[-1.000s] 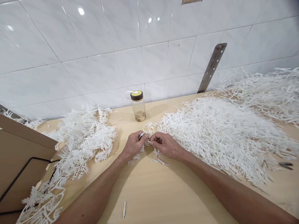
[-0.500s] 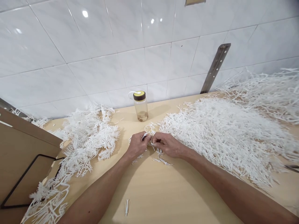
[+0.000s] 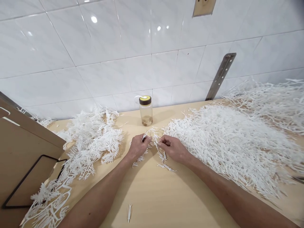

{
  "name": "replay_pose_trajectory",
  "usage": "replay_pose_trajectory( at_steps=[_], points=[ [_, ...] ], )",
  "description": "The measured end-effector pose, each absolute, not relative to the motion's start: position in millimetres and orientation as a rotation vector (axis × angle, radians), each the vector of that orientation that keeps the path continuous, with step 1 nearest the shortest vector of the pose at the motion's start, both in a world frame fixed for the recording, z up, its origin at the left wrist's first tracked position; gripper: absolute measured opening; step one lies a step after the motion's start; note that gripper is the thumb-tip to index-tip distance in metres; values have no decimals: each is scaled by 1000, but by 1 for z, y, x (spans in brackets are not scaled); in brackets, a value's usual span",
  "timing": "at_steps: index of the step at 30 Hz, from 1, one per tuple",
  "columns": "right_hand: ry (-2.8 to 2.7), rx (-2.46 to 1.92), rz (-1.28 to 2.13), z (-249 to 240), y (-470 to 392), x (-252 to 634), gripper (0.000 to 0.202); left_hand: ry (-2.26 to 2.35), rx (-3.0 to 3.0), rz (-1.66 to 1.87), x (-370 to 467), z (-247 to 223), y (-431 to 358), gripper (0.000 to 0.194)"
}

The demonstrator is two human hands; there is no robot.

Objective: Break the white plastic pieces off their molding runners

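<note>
My left hand (image 3: pixel 138 146) is closed in a pinch around a white branching plastic piece (image 3: pixel 145 137), thin and twig-like. Just to its right, my right hand (image 3: pixel 173 147) pinches at thin white strands (image 3: pixel 155 139) between thumb and forefinger; exactly what its fingertips grip is too small to make out. A small gap separates the two hands. Below them, loose white strands (image 3: pixel 163 163) lie on the table (image 3: pixel 152 193). Nearer to me rests one small white sprig (image 3: pixel 129 212).
A large heap of white strands (image 3: pixel 228 139) spreads on the right, with another pile (image 3: pixel 95 136) on the left. A clear bottle (image 3: pixel 146 115) stands behind my hands. At far left is a cardboard box (image 3: pixel 28 152); a metal bracket (image 3: pixel 220 76) leans by the tiled wall (image 3: pixel 114 76).
My hands have moved slightly apart, uncovering more strands between them. The whole view has tilted up a little, so the wall outlet shows more.
</note>
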State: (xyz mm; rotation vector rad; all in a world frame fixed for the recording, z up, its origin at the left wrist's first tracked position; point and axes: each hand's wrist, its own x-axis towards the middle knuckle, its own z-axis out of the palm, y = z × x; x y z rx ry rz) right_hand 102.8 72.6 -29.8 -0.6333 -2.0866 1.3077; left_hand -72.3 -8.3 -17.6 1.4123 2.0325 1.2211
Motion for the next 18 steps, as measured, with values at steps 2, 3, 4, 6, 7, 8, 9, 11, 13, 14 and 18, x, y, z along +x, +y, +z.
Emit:
replay_pose_trajectory(
  at_steps=[2,3,4,6,7,8,9,11,13,14,18],
  points=[
    [-1979,-770,1215,-34,79,102,17,2023,1398,1221,-71,-19,-8,37],
    [-1935,-844,1147,-36,82,103,16,2015,1396,1219,-71,-19,-8,37],
    [-1904,-912,1067,-37,85,104,14,2006,1395,1218,-71,-20,-8,37],
    [-1896,-1006,883,-37,89,107,9,1992,1393,1219,-70,-20,-8,37],
    [-1909,-1020,788,-36,89,108,9,1990,1392,1218,-70,-20,-8,37],
    [-1923,-1007,704,-34,87,108,11,1993,1391,1213,-69,-20,-8,37],
    [-1936,-964,638,-32,85,109,13,1998,1392,1206,-69,-19,-8,36],
    [-1947,-819,563,-26,75,108,11,2003,1393,1191,-67,-18,-8,35],
    [-1960,-640,557,-22,64,106,9,2009,1396,1178,-66,-16,-9,34],
    [-1975,-565,568,-21,59,104,10,2015,1398,1172,-66,-15,-9,34],
    [-2081,-405,645,-26,48,100,11,2013,1406,1161,-64,-13,-9,34]
  ],
)
